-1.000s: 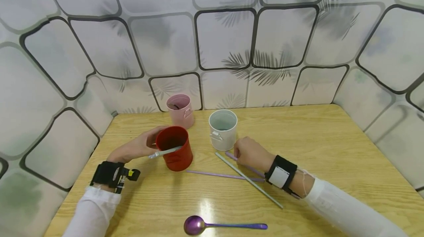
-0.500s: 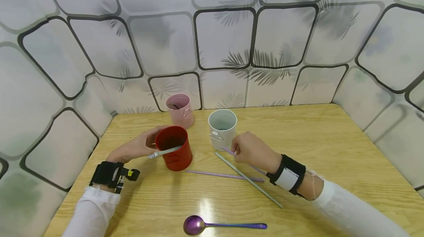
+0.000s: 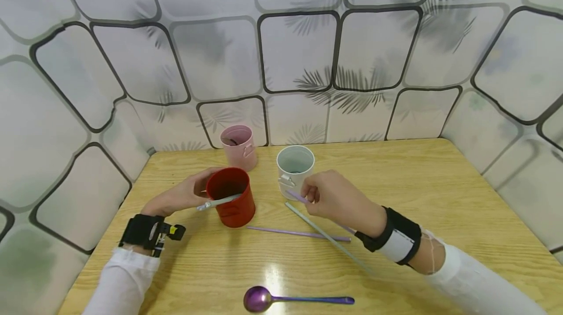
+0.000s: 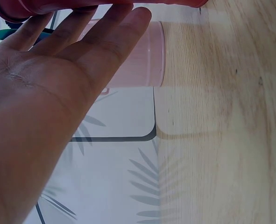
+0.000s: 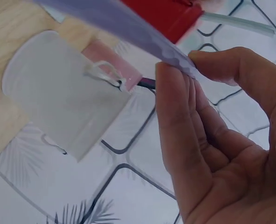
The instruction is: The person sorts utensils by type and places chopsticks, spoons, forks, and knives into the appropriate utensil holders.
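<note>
My left hand (image 3: 184,191) grips the red bucket (image 3: 238,210) from its left side, with its fingers behind the wall. In the left wrist view they reach to the red surface. A pale green chopstick (image 3: 223,201) leans out over that bucket's rim. My right hand (image 3: 337,199) pinches a lilac chopstick (image 3: 295,196) between thumb and fingertips, raised in front of the white bucket (image 3: 290,189). Beneath it, another lilac chopstick (image 3: 290,232) and a pale green one (image 3: 313,224) lie crossed on the table. Part of the held chopstick is hidden by my right hand.
A pink bucket (image 3: 243,157) with a dark utensil inside stands behind the red one. A shiny purple spoon (image 3: 259,299) lies near the front of the wooden table (image 3: 422,178). Patterned wall panels (image 3: 294,51) border the back and sides.
My right hand has lifted the lilac chopstick off the table and shifted slightly left; its tip now overlaps the white bucket's lower wall. My left hand and the red bucket stay put.
</note>
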Demonstrator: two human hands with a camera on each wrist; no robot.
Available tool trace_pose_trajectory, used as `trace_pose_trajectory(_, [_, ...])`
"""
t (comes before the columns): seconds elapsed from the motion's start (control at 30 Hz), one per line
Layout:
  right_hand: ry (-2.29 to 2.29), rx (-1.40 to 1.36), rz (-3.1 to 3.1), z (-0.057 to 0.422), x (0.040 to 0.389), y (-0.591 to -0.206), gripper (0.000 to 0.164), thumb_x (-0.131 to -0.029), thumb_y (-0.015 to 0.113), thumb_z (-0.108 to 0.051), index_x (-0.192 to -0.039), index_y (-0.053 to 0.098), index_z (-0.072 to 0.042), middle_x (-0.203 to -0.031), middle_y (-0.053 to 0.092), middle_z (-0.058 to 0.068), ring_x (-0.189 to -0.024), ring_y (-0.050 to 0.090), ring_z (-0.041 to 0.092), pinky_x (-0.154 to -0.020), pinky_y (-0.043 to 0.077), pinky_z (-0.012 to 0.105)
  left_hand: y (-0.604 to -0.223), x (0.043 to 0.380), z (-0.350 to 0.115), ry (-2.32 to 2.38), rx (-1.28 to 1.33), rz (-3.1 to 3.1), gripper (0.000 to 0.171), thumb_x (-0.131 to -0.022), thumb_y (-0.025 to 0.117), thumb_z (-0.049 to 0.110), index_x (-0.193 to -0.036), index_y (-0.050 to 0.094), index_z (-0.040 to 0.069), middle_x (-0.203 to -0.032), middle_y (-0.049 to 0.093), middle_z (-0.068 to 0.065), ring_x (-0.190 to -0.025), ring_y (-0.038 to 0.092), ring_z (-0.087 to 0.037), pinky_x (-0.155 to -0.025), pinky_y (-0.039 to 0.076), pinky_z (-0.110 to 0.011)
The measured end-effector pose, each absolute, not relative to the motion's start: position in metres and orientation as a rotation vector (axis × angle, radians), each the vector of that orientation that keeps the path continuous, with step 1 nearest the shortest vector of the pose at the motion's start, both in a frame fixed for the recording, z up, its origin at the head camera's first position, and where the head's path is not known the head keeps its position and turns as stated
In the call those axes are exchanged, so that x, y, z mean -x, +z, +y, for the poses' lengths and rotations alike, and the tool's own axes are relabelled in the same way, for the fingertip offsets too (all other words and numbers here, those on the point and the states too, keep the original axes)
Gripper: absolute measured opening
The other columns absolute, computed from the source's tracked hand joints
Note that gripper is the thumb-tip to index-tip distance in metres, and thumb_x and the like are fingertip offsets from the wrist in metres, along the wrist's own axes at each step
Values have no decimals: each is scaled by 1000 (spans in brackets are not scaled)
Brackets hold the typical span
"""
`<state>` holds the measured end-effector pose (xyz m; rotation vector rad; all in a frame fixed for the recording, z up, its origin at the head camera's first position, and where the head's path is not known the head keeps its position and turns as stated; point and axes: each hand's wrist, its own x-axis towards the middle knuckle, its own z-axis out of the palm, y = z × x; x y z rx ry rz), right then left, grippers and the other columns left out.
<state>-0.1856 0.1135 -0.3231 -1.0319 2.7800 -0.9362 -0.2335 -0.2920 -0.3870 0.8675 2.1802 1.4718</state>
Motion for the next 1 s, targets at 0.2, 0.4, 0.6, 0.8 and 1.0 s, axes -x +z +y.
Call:
trace_pose_trajectory(0.2, [-1096,1048,2808,116,181,-309,16,-81,79,1,-89,70,-10,-78,65,-7,-72,60,9,-66,53,27,-384,231,-290,1468,-850,2202,76,-92,76,5,-157,35,3,-153,48,-22,-135,52,-20,-102,50,-30])
trace_pose_trajectory(0.4, [-1265,1118,2823,116,178,-302,17,-83,80,2,-93,72,-10,-83,68,-6,-74,63,7,-62,55,25,-384,231,-290,1479,-842,2184,77,-92,76,5,-158,34,3,-153,47,-23,-137,51,-25,-102,51,-31])
trace_pose_trajectory(0.6, [-1592,1260,2809,110,175,-298,21,-84,81,4,-96,72,-10,-89,70,-4,-79,67,9,-62,59,26,-384,230,-291,1484,-835,2184,77,-92,76,5,-158,35,4,-153,47,-22,-137,50,-25,-102,51,-31])
trace_pose_trajectory(0.8, [-1971,1393,2609,100,171,-290,25,-82,80,11,-101,72,-4,-95,73,4,-86,70,17,-68,62,31,-383,230,-291,1468,-819,2204,77,-93,76,6,-158,36,6,-153,48,-19,-139,49,-28,-104,49,-29])
trace_pose_trajectory(1.0, [-2177,1490,2442,94,164,-278,31,-79,77,20,-101,71,0,-98,72,9,-91,71,19,-72,62,34,-382,230,-291,1460,-811,2211,77,-93,76,6,-158,36,7,-153,48,-18,-139,48,-30,-104,48,-29])
